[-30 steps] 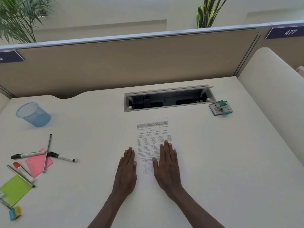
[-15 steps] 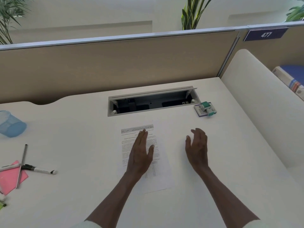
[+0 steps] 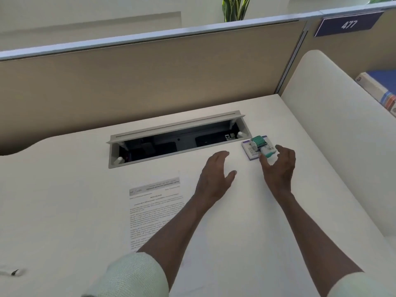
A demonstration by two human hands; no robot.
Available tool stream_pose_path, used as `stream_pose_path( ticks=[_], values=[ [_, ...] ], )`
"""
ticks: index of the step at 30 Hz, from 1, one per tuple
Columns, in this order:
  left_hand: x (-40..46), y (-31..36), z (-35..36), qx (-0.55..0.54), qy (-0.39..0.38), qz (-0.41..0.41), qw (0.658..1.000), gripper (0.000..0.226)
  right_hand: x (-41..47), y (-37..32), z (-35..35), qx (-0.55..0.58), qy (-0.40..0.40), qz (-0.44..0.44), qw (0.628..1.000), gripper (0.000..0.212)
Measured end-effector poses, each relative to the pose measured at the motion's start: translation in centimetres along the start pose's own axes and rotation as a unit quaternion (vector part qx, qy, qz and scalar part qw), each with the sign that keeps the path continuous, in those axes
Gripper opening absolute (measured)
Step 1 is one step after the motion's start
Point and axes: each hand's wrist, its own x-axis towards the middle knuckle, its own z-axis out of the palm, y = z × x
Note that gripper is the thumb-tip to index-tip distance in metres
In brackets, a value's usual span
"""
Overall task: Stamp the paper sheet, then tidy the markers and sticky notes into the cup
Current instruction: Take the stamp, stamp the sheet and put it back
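Both your hands have left the paper sheet (image 3: 156,211) and travelled toward the right of centre since half a second ago; the view has swung right too, so the cup and sticky notes are out of frame. Your right hand (image 3: 278,168) now reaches the stamp (image 3: 260,144), its curved fingers (image 3: 285,151) spread around the stamp's near end, thumb on the left side; you cannot tell whether they have closed on it yet. Your left hand (image 3: 214,174) hovers relaxed and loose just left of it, holding nothing.

You have one sheet, lying flat in the lower middle, partly under your left forearm; one green-and-white stamp, resting on one purple-edged ink pad (image 3: 249,150); and one marker tip (image 3: 12,272) at the lower left edge.

Your white desk (image 3: 64,189) has an open cable tray (image 3: 175,142) at centre, a tan partition (image 3: 150,78) behind, a "477" plate (image 3: 348,23) upper right, and books (image 3: 379,88) at the right edge.
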Motion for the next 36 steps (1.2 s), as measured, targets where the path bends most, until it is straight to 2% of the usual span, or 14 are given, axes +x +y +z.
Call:
stream_pose_path(
  ticks=[6, 9, 15, 19, 25, 28, 30, 36],
  values=[
    [5.2, 1.0, 3.1, 0.028, -0.060, 0.022, 0.998, 0.084, 0.9, 0.9, 0.9, 0.005, 0.003, -0.003, 1.000, 0.043],
    [6.6, 1.1, 4.2, 0.051, -0.083, 0.040, 0.994, 0.087, 1.0, 1.2, 1.2, 0.029, 0.019, -0.001, 0.999, 0.032],
    [8.1, 0.7, 5.3, 0.067, -0.086, 0.052, 0.993, 0.089, 1.3, -0.3, 0.6, 0.150, 0.085, 0.079, 0.982, 0.024],
    [8.9, 0.6, 5.3, 0.066, -0.086, 0.062, 0.992, 0.082, 2.5, -1.1, -0.5, 0.183, 0.124, 0.086, 0.971, 0.025],
    [9.7, 0.8, 4.8, 0.059, -0.098, 0.053, 0.992, 0.072, 3.4, -1.8, -2.0, 0.196, 0.135, 0.067, 0.969, 0.025],
    [10.1, 1.1, 4.2, 0.009, -0.095, 0.035, 0.995, 0.051, 3.5, -2.1, -2.8, 0.190, 0.164, 0.062, 0.966, 0.025],
    [10.4, 1.3, 3.7, -0.049, -0.110, 0.001, 0.993, 0.046, 3.5, -2.1, -3.2, 0.176, 0.172, 0.047, 0.968, 0.029],
    [12.0, 1.8, 3.1, -0.163, -0.107, -0.064, 0.979, 0.036, 3.3, -2.0, -2.2, 0.027, 0.072, -0.048, 0.996, 0.036]
  ],
)
